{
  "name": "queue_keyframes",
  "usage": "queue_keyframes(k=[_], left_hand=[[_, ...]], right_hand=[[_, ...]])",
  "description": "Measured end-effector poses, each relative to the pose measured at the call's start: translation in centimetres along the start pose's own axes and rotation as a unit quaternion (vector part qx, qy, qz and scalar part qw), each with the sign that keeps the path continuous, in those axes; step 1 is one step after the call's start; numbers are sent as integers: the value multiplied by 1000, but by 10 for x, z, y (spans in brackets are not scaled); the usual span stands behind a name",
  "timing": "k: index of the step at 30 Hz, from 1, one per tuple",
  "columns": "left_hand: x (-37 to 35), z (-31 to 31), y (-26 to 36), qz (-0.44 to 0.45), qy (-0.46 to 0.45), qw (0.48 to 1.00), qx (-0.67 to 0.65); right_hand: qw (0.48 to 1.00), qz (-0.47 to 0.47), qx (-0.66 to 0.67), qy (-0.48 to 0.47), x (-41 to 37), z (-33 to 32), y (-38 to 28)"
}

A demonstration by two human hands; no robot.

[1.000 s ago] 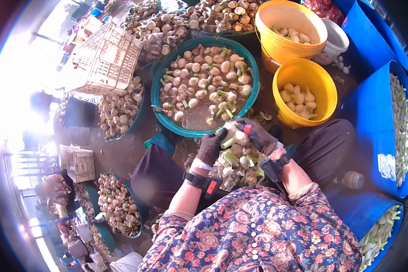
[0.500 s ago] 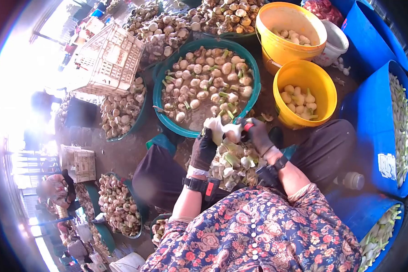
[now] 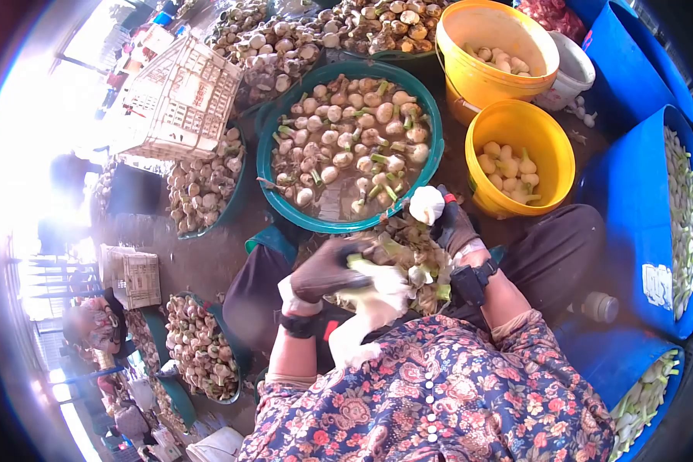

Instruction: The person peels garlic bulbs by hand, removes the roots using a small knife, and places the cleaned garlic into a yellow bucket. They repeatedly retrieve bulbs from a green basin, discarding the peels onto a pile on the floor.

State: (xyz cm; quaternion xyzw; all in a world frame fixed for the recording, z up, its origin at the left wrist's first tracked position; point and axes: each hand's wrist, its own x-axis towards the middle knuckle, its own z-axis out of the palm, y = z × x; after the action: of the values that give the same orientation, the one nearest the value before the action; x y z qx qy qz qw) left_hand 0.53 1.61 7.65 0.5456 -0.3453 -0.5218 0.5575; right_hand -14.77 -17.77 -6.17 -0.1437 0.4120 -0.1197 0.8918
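Brown, wet-looking floor (image 3: 185, 269) runs across the work area. Harsh white light floods the far left, washing out whatever lies there; it may be an open side or windows, though glare makes it hard to tell. Pale railings (image 3: 46, 296) stand at left, near a seated person (image 3: 96, 327). White crates (image 3: 179, 96) sit on that side, and tall blue containers (image 3: 631, 215) line the right.

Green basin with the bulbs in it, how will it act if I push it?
The green basin will probably feel heavy, since many bulbs sit in what looks like murky water. That liquid may slosh, and the loose bulbs would likely shift about. Its wide mouth suggests it would sooner slide than tip.
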Motion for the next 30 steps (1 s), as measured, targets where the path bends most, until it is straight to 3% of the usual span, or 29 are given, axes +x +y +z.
queue_keyframes(k=[1,2,3,5,6,7,9,10,11,12,13,15,16,18,21,22,24,25,26,27,29,30], left_hand=[[17,-2,-19,7,-32,986,164],[28,5,-19,-24,2,947,321],[36,14,-21,-54,34,881,469],[52,26,-49,-77,84,875,470],[56,36,-50,-39,104,880,462],[61,33,-77,-29,125,886,445],[60,39,-61,-100,122,915,370],[58,38,-58,-96,105,971,194],[53,35,-56,-92,86,992,11],[49,35,-43,-85,66,979,-171],[43,37,-28,-70,59,973,-214],[40,30,-11,-96,74,992,-38],[40,31,-11,-71,107,984,122],[45,37,-14,-16,161,889,429],[54,37,-43,-28,159,868,469],[56,34,-57,-3,161,925,345],[51,35,-51,-66,124,987,72],[46,34,-49,-97,101,988,-68],[38,27,-46,-76,16,978,-195],[24,42,-22,-89,162,934,-305],[15,21,-16,-24,0,967,-252],[14,17,9,-84,-42,983,-160]], right_hand=[[999,-25,-9,33,3,3,5],[996,-51,-18,67,8,5,11],[991,-77,-25,102,7,11,14],[989,-84,-66,106,-2,17,17],[990,-85,-59,100,-4,22,21],[991,-86,-53,92,-7,25,21],[993,-48,-61,86,-11,24,12],[997,-17,-39,70,-9,20,10],[998,16,-17,53,-8,17,10],[998,33,29,36,-12,22,10],[999,31,18,36,-9,19,13],[999,25,-8,32,-6,16,14],[998,11,-37,46,-5,15,15],[993,-21,-94,74,-16,30,10],[985,-16,-156,74,-16,33,13],[993,-11,-118,27,-16,32,16],[997,-5,-44,-66,-9,29,21],[994,-2,-7,-113,-7,26,22],[985,-77,-79,-134,-22,32,18],[980,-55,-50,-186,-17,26,17],[983,5,73,-168,-3,16,12],[986,-15,56,-157,29,-9,18]])
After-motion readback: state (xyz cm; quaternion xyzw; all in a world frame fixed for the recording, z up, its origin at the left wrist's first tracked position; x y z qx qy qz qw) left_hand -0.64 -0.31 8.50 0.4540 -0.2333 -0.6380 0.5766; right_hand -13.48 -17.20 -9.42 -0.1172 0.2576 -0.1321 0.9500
